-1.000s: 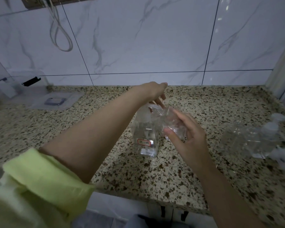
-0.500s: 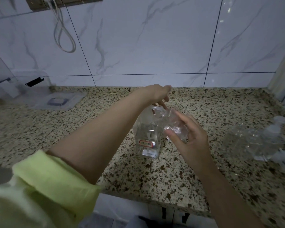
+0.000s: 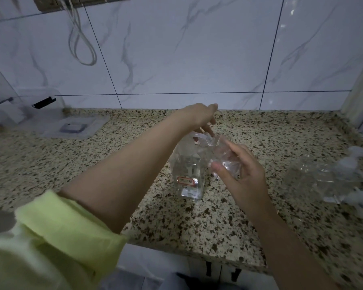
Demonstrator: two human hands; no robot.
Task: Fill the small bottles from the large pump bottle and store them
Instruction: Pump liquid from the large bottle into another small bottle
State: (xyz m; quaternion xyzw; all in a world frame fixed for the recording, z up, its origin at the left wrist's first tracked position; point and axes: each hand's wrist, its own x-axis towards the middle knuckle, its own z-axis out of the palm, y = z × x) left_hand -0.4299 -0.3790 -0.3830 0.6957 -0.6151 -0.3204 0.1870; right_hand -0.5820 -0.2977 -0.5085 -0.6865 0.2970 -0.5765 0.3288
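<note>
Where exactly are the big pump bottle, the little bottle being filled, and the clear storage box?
Large pump bottle (image 3: 188, 176): head view, on its clear body above the red label.
Small bottle (image 3: 224, 158): head view, on its clear side.
Storage box (image 3: 40, 107): head view, on its front wall.

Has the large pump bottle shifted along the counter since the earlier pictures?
No. The large pump bottle stands in the same place on the speckled counter; only the camera shifted slightly against the wall tile seams.

My left hand presses atop the large pump bottle; just right of it, my right hand holds a small bottle tilted at its spout.
</note>
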